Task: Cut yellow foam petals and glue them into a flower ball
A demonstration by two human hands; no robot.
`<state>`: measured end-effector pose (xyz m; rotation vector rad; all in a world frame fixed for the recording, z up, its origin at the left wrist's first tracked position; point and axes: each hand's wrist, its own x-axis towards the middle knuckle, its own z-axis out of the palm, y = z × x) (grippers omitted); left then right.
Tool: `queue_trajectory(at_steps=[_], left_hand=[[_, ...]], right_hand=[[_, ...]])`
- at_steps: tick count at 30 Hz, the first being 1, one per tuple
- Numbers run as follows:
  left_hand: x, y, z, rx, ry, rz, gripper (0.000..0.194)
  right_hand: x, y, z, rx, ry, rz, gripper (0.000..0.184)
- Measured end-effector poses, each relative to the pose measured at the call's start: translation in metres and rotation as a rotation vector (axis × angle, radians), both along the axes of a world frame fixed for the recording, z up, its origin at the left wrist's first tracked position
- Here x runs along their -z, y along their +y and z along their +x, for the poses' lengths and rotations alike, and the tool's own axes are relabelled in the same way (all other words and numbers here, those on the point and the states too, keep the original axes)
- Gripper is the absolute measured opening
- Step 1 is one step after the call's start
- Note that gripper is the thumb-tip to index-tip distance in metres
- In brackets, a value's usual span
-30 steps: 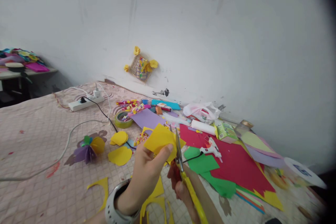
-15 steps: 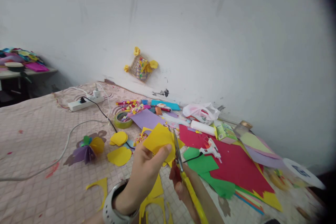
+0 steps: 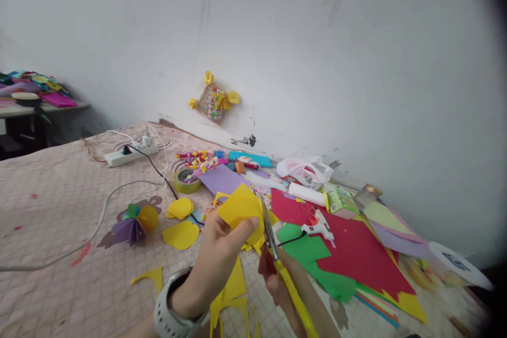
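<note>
Since the view half a second earlier, little has changed: both hands and the sheet sit in nearly the same place, and the scissors have only shifted slightly against the sheet's edge.

The left hand (image 3: 214, 259), with a watch (image 3: 168, 301) on its wrist, pinches a yellow sheet (image 3: 240, 208) between the thumb on top and fingers behind, holding it up above the mat. The right hand (image 3: 271, 285) is curled closed around the yellow handle of the scissors (image 3: 291, 285). The blades stand nearly together, their upper part at the sheet's right edge. Whether paper lies between them cannot be determined.

Yellow offcuts (image 3: 233, 285) lie directly below the hands. Two yellow discs (image 3: 181, 236) and a purple-and-yellow paper flower (image 3: 132, 224) rest to the left. A green sheet (image 3: 303, 248), a red sheet (image 3: 356, 256) and a glue gun (image 3: 317, 229) lie to the right. Beyond are a lilac sheet (image 3: 224, 179), a tape roll (image 3: 186, 182), a plastic bag (image 3: 304, 169) and a power strip (image 3: 129, 156). A paper craft (image 3: 214, 103) is fixed to the far wall (image 3: 336, 63).
</note>
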<state>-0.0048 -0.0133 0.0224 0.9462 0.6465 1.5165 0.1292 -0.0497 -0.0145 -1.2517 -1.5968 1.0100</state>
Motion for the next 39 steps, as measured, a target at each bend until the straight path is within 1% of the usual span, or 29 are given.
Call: queue_trajectory(at_steps=[4, 9, 13, 17, 23, 31, 39], left_hand=[[0.002, 0.002, -0.004, 0.032, 0.018, -0.006, 0.006], [0.005, 0.007, -0.009, 0.078, 0.086, -0.006, 0.009], [0.004, 0.009, -0.010, 0.070, 0.103, 0.000, 0.007], [0.005, 0.008, -0.011, 0.079, 0.130, 0.000, 0.009], [0.007, 0.009, -0.011, 0.085, 0.105, -0.012, 0.007], [0.005, 0.009, -0.011, 0.104, 0.084, 0.010, 0.006], [0.004, 0.010, -0.010, 0.116, 0.065, 0.000, 0.004]], right_hand=[[-0.005, -0.004, 0.002, 0.065, -0.041, -0.044, 0.056], [-0.010, -0.006, 0.005, 0.066, -0.110, -0.020, 0.056], [-0.014, -0.009, 0.007, 0.068, -0.188, 0.001, 0.053], [-0.016, -0.010, 0.007, 0.077, -0.223, -0.023, 0.051], [-0.013, -0.001, 0.008, -0.034, -0.134, -0.055, 0.050], [-0.015, 0.000, 0.012, -0.055, -0.101, -0.057, 0.049], [-0.022, 0.002, 0.018, -0.123, -0.094, -0.109, 0.043]])
